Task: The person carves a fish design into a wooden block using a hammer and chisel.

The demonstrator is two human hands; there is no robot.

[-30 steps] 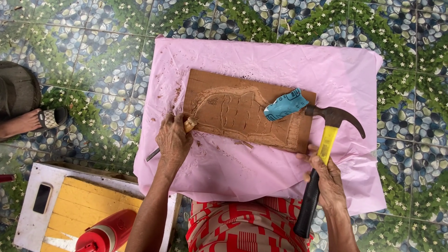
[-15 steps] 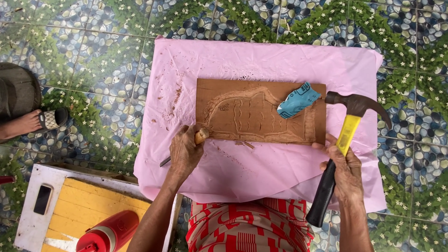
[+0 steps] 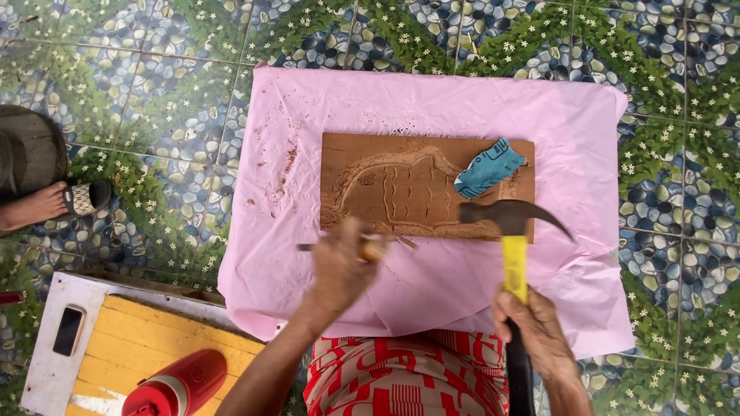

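Hands grip chisel [image 3: 368, 248] and hammer [image 3: 514, 254]; blue cloth [image 3: 487, 167] lies on carved board [image 3: 408, 189].

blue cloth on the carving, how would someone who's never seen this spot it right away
Find the pink sheet spread over the patterned tile floor, then the brown wooden board lying on it. The blue cloth is a crumpled scrap on the board's upper right corner, just above the hammer head; it is the only blue thing on the sheet.

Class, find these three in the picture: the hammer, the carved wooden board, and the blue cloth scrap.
hammer [image 3: 515, 266]: head view, on its yellow handle.
carved wooden board [image 3: 401, 189]: head view, on its grooved middle.
blue cloth scrap [image 3: 487, 167]: head view, on the cloth's centre.
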